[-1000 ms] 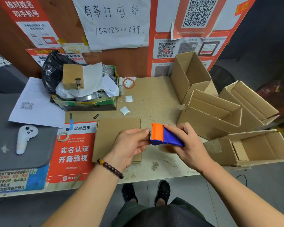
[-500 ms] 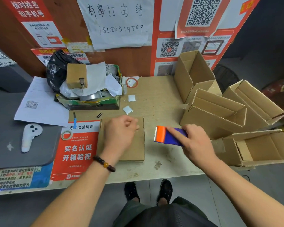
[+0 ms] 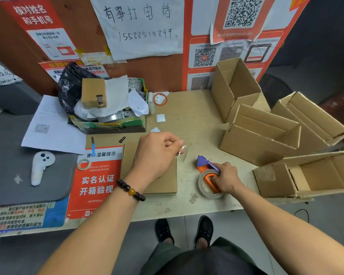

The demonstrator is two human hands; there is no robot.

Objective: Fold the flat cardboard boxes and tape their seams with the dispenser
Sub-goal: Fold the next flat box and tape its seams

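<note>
The person is standing at a pale table (image 3: 189,108), and the right hand (image 3: 225,178) is curling around the orange and purple tape dispenser (image 3: 208,171), which is lying on its side on the tabletop with its roll of tape (image 3: 207,185) facing the table's near edge. The left hand (image 3: 157,155) is hovering over a flat cardboard box (image 3: 163,183) lying in front of the person, its fingers bent and its thumb and forefinger pinching a scrap of clear tape (image 3: 182,151) just left of the dispenser.

Folded, open-topped boxes are crowding the right side of the table: one standing tall (image 3: 234,86) at the back, two leaning (image 3: 260,135) against each other beside it, and another lying on its side (image 3: 306,175) close to the right hand, hemming in that edge. To the left of the flat box a red notice (image 3: 97,181) is lying under a small tape roll (image 3: 84,164) and a blue-handled knife (image 3: 93,148). Behind it a green tray (image 3: 111,124) is overflowing with papers, a black bag and a small carton. Farther left, a white controller (image 3: 40,166) is resting on a grey mat (image 3: 12,155) beside loose sheets of paper (image 3: 54,128). A beaded bracelet (image 3: 130,190) is circling the left wrist.
</note>
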